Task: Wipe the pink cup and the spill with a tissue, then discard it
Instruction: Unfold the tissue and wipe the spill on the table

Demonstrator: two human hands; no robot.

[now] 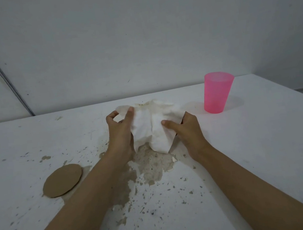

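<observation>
Holding a crumpled white tissue [153,126] between them, the left hand [119,134] and right hand [188,129] pinch its sides above the brown spill [149,164]. Its long side runs left to right. Right of the hands, the pink cup [217,92] stands upright, mouth up, on the white table [264,139].

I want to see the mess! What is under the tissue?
Below the tissue, held by the left hand and right hand, a brown spill spreads over the white table. The table right behind the tissue is covered, so I cannot see it.
</observation>
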